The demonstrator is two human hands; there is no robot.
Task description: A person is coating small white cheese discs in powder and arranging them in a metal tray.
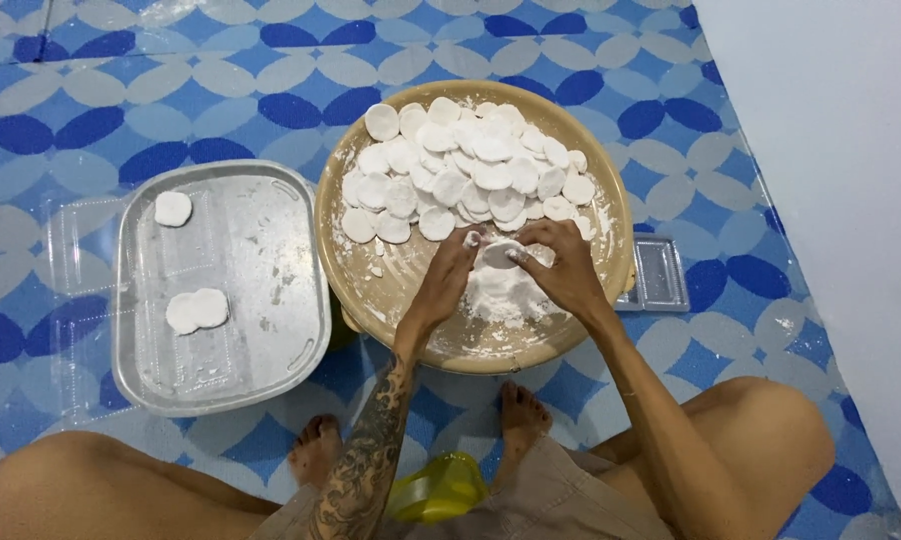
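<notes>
A: What is the person doing?

B: The person sits on the blue and white floor (pixel 121 90) and works a white dough disc (pixel 498 254) over a big round tan tray (pixel 611 200). The left hand (pixel 449 282) and the right hand (pixel 563 268) both pinch the disc. Each grip is pressed on its edge, fingers curled in from each side.

A: Where is the disc?

B: It is at the near middle of the round tray, just above a little heap of white flour (pixel 506 296). It looks like the person is pressing it flat and dusting it, so this is the shaping step.

A: What does the next move need?

B: Probably a soft lift, so the disc does not bend or tear, and a free spot to lay it flat.

A: How many things are there?

B: One round tray. On its far half lies a pile of flat white discs (pixel 461 170). They overlap, so the count is not sure, but it looks like about forty. One silver tray (pixel 301 300) sits just left of the round one. It holds three discs: one alone (pixel 173 208) in the far corner and two touching (pixel 198 310) lower down. A small clear plastic box (pixel 663 272) peeks out at the right. A yellow thing (pixel 441 487) lies near the person's feet
</notes>
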